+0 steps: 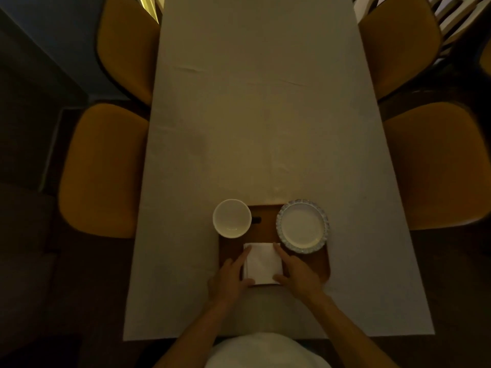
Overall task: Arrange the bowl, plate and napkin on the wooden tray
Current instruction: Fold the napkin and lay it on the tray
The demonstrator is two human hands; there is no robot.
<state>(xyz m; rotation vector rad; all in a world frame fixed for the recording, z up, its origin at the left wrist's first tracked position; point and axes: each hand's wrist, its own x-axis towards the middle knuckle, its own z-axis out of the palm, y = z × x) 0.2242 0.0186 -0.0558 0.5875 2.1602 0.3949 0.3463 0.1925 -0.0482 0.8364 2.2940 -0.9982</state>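
Observation:
A wooden tray (267, 227) lies near the table's front edge. A white bowl (232, 218) stands on its far left corner, overhanging the rim. A white plate with a patterned rim (302, 226) rests on the far right part of the tray. A folded white napkin (263, 262) lies on the tray's near middle. My left hand (230, 277) presses against the napkin's left edge, fingers spread. My right hand (299, 273) touches its right edge, thumb at the near corner. Both hands frame the napkin flat on the tray.
The long table (260, 115) wears a pale cloth. Mustard chairs stand at the left (103, 168) and right (438, 166), with more chairs (127, 46) at the far corners. The floor around is dark.

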